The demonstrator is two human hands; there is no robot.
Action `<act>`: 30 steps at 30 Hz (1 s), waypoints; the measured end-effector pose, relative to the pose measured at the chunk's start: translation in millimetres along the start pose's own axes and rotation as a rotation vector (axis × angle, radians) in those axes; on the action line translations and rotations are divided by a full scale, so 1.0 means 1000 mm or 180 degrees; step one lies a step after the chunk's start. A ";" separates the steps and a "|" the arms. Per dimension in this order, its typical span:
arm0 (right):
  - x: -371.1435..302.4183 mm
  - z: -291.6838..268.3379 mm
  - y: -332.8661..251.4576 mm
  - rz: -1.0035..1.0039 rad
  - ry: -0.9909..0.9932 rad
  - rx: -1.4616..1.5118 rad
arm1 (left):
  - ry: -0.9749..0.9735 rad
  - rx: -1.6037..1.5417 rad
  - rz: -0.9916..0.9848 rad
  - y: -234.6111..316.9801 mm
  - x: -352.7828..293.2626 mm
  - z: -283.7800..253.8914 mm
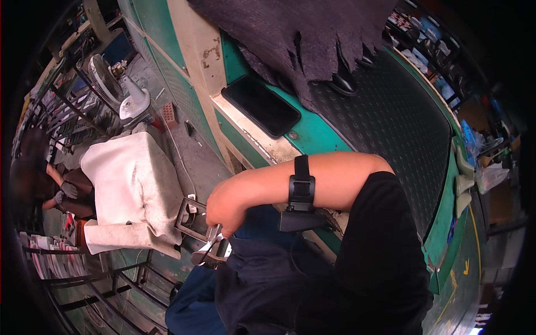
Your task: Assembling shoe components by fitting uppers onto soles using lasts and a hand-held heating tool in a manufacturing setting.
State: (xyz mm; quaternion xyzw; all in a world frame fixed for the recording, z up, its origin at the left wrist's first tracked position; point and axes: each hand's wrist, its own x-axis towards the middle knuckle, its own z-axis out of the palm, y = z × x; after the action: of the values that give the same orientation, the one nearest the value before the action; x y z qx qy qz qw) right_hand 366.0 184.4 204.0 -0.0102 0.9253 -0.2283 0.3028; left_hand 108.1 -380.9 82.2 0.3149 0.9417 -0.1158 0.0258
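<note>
My right arm crosses the middle from the right, with a black strap on the forearm. My right hand (pixel 224 209) hangs low beside my jeans, its fingers curled downward. A thin silvery piece (pixel 214 232) shows at the fingertips; its kind is too small to make out. Just left of the hand is a small rectangular metal frame (pixel 191 219). Below it a brown shoe (pixel 207 259) shows. My left hand is out of sight. Above the forearm a black phone (pixel 261 106) lies on the green machine's edge, next to a ragged dark purplish-brown hide (pixel 301 39).
A pale sheet (pixel 131 184) drapes over something at left; another person's gloved hands (pixel 68 191) are beyond it. A white fan (pixel 106 84) and a red brick (pixel 168 114) stand farther off. The machine has a black studded surface (pixel 396 128). Dark metal racks (pixel 120 279) fill the lower left.
</note>
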 end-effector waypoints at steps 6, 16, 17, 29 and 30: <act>0.014 -0.002 -0.003 -0.0255 0.0130 -0.0151 | 0.0507 -0.0048 -0.0003 -0.074 -0.016 0.066; 0.014 0.001 -0.006 -0.0207 -0.0005 -0.0318 | 0.0697 -0.0214 0.0379 -0.049 -0.024 0.040; 0.013 -0.001 -0.007 -0.0188 -0.0039 -0.0289 | 0.0642 -0.0224 0.0334 -0.050 -0.025 0.041; 0.009 -0.001 -0.008 -0.0214 -0.0026 -0.0212 | 0.0117 -0.0328 -0.0069 -0.073 -0.020 0.060; 0.008 -0.001 -0.008 -0.0200 -0.0025 -0.0216 | 0.0106 -0.0316 -0.0095 -0.074 -0.020 0.061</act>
State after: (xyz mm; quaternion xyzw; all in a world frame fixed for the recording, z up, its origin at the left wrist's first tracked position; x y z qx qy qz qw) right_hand 357.9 176.9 203.9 -0.0505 0.9305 -0.2062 0.2985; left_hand 78.1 -463.8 39.9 0.3011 0.9511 -0.0641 0.0239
